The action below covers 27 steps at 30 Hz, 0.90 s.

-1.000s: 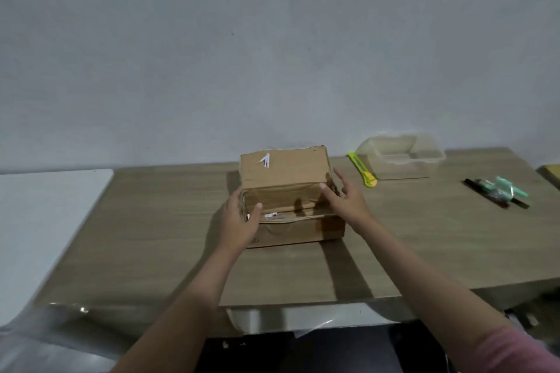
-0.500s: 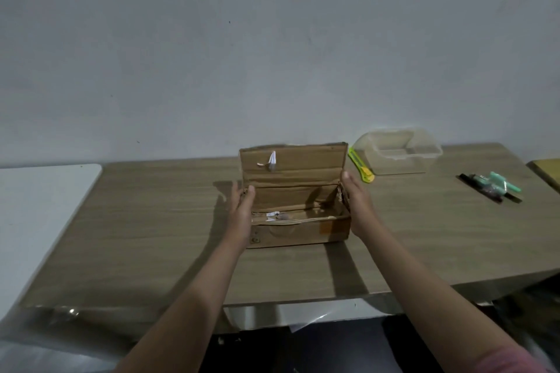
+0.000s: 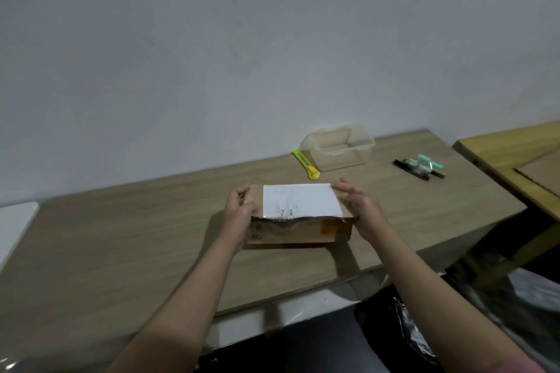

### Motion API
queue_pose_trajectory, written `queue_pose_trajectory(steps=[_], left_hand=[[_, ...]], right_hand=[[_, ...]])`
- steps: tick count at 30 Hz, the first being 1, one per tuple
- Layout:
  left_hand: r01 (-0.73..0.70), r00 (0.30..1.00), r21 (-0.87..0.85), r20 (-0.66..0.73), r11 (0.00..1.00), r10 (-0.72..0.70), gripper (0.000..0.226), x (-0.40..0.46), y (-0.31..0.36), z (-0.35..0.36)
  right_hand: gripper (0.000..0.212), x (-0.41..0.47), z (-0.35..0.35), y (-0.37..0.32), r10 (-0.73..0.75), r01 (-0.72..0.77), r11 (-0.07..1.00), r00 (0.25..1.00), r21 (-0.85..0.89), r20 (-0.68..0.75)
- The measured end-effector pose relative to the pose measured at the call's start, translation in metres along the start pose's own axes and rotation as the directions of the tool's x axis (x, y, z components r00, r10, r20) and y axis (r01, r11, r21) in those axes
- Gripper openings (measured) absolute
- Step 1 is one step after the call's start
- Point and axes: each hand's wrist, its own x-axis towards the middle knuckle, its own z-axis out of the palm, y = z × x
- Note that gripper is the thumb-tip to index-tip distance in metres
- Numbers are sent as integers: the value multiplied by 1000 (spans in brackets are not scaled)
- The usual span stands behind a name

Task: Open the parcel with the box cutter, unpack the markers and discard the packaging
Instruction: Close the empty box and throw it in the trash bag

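The brown cardboard parcel (image 3: 291, 232) lies in the middle of the wooden table (image 3: 121, 236), its lid down and a white label on top. My left hand (image 3: 239, 215) grips its left end. My right hand (image 3: 360, 210) presses against its right end, fingers loosely spread over the top corner. The yellow box cutter (image 3: 306, 164) lies behind the parcel, apart from both hands. Several markers (image 3: 419, 165) lie loose at the far right of the table. Whatever is inside the parcel is hidden.
A clear plastic container (image 3: 339, 145) stands at the back, right of the cutter. A second, yellower table (image 3: 509, 148) adjoins on the right. A black bag (image 3: 406, 324) sits on the floor below the front right edge. A white surface (image 3: 12, 221) lies at far left.
The parcel's lid, standing open before, is now folded down with the label on top. Both hands stayed at the box's ends. The camera has shifted left and tilted.
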Motion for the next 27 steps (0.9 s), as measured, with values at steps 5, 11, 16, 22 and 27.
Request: queue_pose_trajectory(steps=[5,11,16,22,27], left_hand=[[-74,984,148,173,986,48,54,-2,-11,73],[-139,909,191,414,972,49,52,-38,-25,192],[-145,804,206,594,968,-7,55,-80,-52,279],[-207,679,362,722,909,-132,64,-124,-116,343],[-191,660,539,690,821,-299,69,-139,-185,369]], right_hand=[[38,-30,-80,-18,10,-21,998,985,-62,-172],[50,-74,-182,-45,-89,-40,979,796,-198,-598],[51,-127,-272,-63,25,-316,903,715,-290,-699],[55,-182,-352,-38,9,-305,916,664,-260,-748],[61,-181,-398,-5,64,-302,920,745,-251,-663]])
